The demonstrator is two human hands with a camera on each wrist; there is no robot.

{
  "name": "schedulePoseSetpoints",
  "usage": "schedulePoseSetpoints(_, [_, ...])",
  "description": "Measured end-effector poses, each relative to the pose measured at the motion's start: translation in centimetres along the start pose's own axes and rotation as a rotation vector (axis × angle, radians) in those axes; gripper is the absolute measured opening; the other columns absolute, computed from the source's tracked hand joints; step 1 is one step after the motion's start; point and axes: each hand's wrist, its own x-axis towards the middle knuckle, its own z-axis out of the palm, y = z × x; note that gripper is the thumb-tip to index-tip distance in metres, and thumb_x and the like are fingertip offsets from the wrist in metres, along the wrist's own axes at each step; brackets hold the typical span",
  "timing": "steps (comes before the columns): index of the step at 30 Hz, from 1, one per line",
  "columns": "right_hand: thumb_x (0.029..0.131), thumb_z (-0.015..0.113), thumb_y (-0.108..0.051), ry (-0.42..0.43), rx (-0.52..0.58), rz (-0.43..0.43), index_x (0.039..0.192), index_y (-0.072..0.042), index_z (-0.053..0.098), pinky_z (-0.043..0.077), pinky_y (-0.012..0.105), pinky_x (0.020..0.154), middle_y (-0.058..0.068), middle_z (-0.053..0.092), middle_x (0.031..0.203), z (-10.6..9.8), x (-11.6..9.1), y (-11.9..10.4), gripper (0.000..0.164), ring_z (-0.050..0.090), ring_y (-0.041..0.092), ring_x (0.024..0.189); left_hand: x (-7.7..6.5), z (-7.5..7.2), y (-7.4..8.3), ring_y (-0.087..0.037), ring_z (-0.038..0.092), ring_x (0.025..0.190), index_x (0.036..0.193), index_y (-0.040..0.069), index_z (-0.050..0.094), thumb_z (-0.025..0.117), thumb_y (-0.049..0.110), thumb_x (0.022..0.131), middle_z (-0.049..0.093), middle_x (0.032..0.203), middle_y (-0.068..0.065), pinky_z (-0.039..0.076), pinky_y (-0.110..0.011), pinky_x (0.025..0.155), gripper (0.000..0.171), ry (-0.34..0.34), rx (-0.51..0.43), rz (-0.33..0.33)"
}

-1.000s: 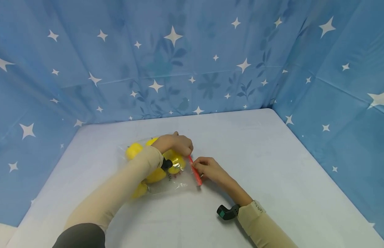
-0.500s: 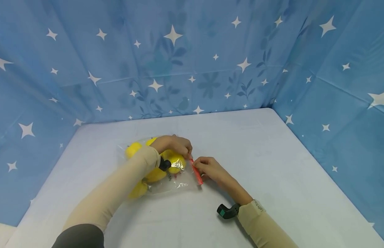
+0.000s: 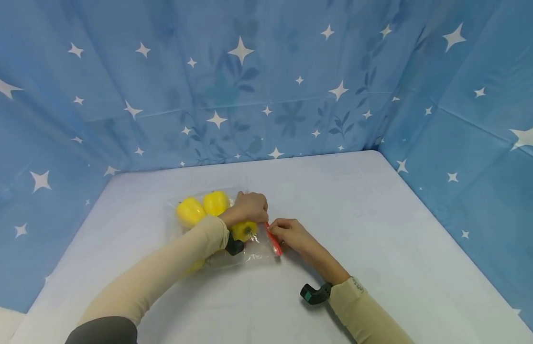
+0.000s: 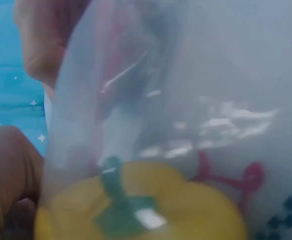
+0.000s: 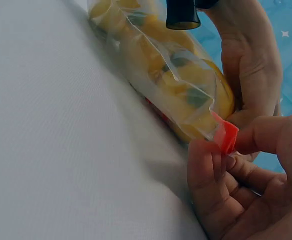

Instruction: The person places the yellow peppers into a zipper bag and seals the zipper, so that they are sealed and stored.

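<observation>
A clear plastic zip bag (image 3: 249,258) lies on the white table with several yellow bell peppers (image 3: 215,203) inside. The nearest pepper (image 4: 191,205) shows its green stem through the plastic in the left wrist view. Along the bag's right edge runs a red seal strip (image 3: 275,246). At the far end of that strip my left hand (image 3: 251,207) pinches the bag edge, its forearm crossing over the bag and hiding part of the peppers. My right hand (image 3: 294,235) pinches the red strip (image 5: 227,137) between thumb and fingers, close beside the left hand.
The white tabletop (image 3: 356,200) spreads around the bag. A blue curtain (image 3: 266,86) with white stars hangs behind the table and along its sides. Black wrist cameras (image 3: 315,294) sit on both wrists, the left one over the bag.
My left hand has shifted slightly down and its wrist has turned; the forearm has dropped, showing more of the back peppers. The right hand keeps its pinch in nearly the same place.
</observation>
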Motion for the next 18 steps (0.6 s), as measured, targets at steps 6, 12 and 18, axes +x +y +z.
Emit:
schedulePoseSetpoints(6, [0.100,0.056,-0.017,-0.026,0.007,0.016,0.099,-0.003,0.071,0.050,0.025,0.063,-0.001,0.058,0.079,0.1,-0.1,0.1,0.020,0.057,0.014,0.070,0.0,1.1,-0.7,-0.018,0.058,0.076,0.067,0.018,0.069,0.072,0.019,0.086,0.061,0.064,0.006,0.039,-0.045,0.089,0.019,0.100,-0.017,-0.008])
schedulePoseSetpoints(12, [0.099,0.055,-0.017,-0.094,0.016,0.040,0.105,0.002,0.069,0.057,0.026,0.059,0.001,0.059,0.072,-0.2,-0.6,0.0,0.024,0.060,0.014,0.062,-0.4,1.1,-0.8,-0.019,0.061,0.078,0.070,0.017,0.073,0.074,0.020,0.087,0.068,0.070,0.003,0.043,-0.051,0.090,0.018,0.101,-0.061,0.016])
schedulePoseSetpoints(18, [0.101,0.056,-0.018,-0.070,0.031,0.040,0.106,0.001,0.069,0.057,0.025,0.058,0.000,0.056,0.073,-0.3,-0.5,-0.3,0.024,0.060,0.013,0.064,-0.2,1.1,-0.8,-0.019,0.060,0.077,0.069,0.017,0.072,0.073,0.019,0.087,0.067,0.069,0.004,0.043,-0.051,0.092,0.018,0.138,-0.070,-0.003])
